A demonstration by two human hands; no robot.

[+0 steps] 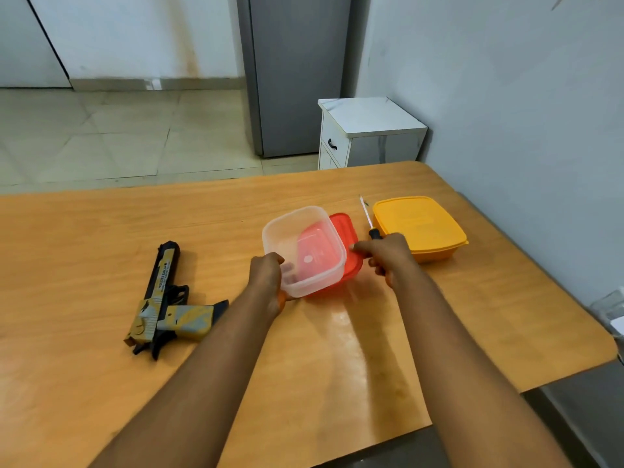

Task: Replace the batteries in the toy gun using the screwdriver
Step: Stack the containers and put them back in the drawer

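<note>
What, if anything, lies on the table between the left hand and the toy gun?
Nothing visible: bare table separates the left hand, which grips the clear container, from the toy gun lying to its left.

Walls: white wall (506,79), stained (rusty streak at left)
Floor: pale tiled floor (101,136)
Furniture: wooden desk (101,231), white cabinet (368,133), grey fridge (297,72)

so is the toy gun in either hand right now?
No. The toy gun lies on the table, apart from both hands, left of the left hand, which grips the clear container.
</note>
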